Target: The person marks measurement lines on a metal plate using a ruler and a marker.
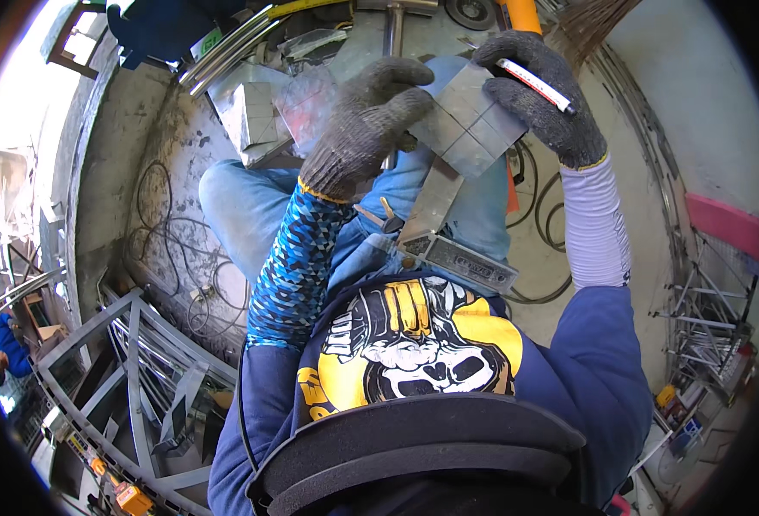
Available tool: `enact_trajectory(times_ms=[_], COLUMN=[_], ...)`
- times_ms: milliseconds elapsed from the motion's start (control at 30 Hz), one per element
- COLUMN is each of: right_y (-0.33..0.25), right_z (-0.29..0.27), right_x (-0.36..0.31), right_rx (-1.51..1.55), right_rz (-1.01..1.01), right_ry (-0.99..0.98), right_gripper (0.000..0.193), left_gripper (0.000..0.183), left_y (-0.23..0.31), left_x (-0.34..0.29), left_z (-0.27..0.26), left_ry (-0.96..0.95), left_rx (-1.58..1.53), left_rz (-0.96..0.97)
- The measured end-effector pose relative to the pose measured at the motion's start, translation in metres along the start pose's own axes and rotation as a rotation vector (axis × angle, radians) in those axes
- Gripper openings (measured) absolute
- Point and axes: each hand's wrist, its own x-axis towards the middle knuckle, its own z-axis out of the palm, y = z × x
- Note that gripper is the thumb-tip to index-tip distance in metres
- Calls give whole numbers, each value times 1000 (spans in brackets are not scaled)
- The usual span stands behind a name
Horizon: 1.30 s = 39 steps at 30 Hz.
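Observation:
My left hand (367, 129), in a dark grey knit glove, has its fingers closed at the left edge of a square metal plate (470, 129). Dark crossing lines mark the plate's face. In my gloved right hand (547, 99) a white and red marker pen (534, 84) lies slantwise, its dark end toward the wrist. The right fingers also reach the plate's upper right edge; their contact with it is partly hidden. Below the plate, a metal try square (470, 262) rests across my lap, its wide blade running up under the plate.
Cut metal pieces (255, 120) lie beyond my left knee, with long metal tubes (229, 52) behind them. A hammer (394, 39) lies ahead, a broom (590, 21) far right. Cables (152, 228) loop over the floor on both sides. A grey metal frame (134, 378) stands lower left.

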Motion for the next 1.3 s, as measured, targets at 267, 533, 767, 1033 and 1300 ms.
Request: enact_trajectory(times_ms=[267, 533, 767, 1033, 1300], right_y=[-3, -17, -19, -25, -39], right_z=[10, 32, 16, 21, 45], right_x=[-2, -17, -31, -49, -34], right_rx=[147, 243, 252, 156, 43], right_rz=[150, 336, 174, 239, 193], right_ry=[279, 478, 597, 575, 519], right_gripper=[35, 32, 28, 29, 39], left_gripper=[62, 33, 25, 25, 30], left_y=[-46, -34, -18, -29, -36], left_x=[-14, -24, -28, -36, -36], left_z=[3, 37, -11, -9, 11], left_ry=[42, 17, 174, 139, 52], left_rx=[-368, -315, -372, -504, -330], left_rz=[53, -176, 39, -109, -80])
